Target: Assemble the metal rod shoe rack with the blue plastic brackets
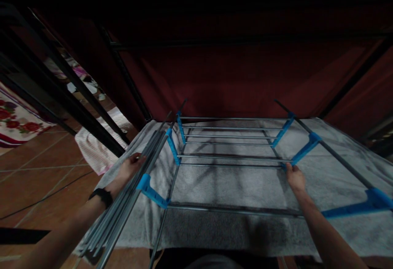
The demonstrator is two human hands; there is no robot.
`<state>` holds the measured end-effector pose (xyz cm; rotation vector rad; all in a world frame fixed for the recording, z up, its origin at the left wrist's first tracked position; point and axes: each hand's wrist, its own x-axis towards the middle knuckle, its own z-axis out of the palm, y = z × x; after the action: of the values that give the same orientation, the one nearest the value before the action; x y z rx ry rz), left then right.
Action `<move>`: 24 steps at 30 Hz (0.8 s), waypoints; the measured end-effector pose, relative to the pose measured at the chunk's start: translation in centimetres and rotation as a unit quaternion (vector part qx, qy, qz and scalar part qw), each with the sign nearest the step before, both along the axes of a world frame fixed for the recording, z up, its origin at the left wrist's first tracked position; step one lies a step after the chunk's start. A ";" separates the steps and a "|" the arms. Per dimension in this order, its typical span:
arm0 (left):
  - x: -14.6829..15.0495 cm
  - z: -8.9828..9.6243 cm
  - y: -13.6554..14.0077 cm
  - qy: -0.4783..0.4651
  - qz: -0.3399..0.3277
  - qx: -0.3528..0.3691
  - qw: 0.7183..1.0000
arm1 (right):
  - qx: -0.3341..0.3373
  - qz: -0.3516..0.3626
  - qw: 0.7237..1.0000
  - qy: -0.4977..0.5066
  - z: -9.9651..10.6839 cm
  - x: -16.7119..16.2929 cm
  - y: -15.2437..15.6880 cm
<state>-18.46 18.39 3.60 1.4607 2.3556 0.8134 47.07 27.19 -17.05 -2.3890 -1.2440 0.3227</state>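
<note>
A shelf rack frame of grey metal tubes (227,209) and blue plastic brackets (155,196) lies on a grey blanket. Several cross tubes span between its left and right brackets. At the right, my right hand (295,177) is closed with its fingertips at the lower end of a blue bracket (305,150), where a cross tube meets it. To the left of the frame lies a bundle of loose metal tubes (123,203). My left hand (132,166) has its fingers curled at the upper part of this bundle, touching the outer tubes; the fingertips are partly hidden.
The grey blanket (227,230) covers a raised surface below a dark red cloth (227,80) and black metal bars (92,101). On the tiled floor (46,170) at the left are a striped cloth (100,146), a dark cable (52,194) and a flowered blanket (18,117).
</note>
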 end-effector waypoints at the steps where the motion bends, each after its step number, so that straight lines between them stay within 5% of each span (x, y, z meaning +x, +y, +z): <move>1: -0.7 0.0 0.2 -0.012 -0.009 -0.001 1.000 | 0.001 0.000 1.000 0.000 0.0 0.0 0.0; 4: -2.0 1.4 0.7 -0.002 -0.054 0.032 0.998 | 0.009 0.006 1.000 0.001 -0.2 0.1 0.0; 10: -0.1 7.2 1.1 0.180 -0.173 0.047 0.967 | 0.013 0.010 1.000 0.002 -0.4 0.2 0.2; 16: 5.4 11.0 3.5 0.348 -0.336 -0.003 0.875 | 0.017 0.011 1.000 0.001 0.0 -0.2 0.1; 24: 14.9 13.5 7.0 0.462 -0.428 -0.090 0.772 | 0.025 0.010 1.000 0.014 1.1 -1.0 -0.2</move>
<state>-3.56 25.35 17.06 2.8827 1.6685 -0.4829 46.10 26.97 -15.91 -2.3235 -1.2497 0.3275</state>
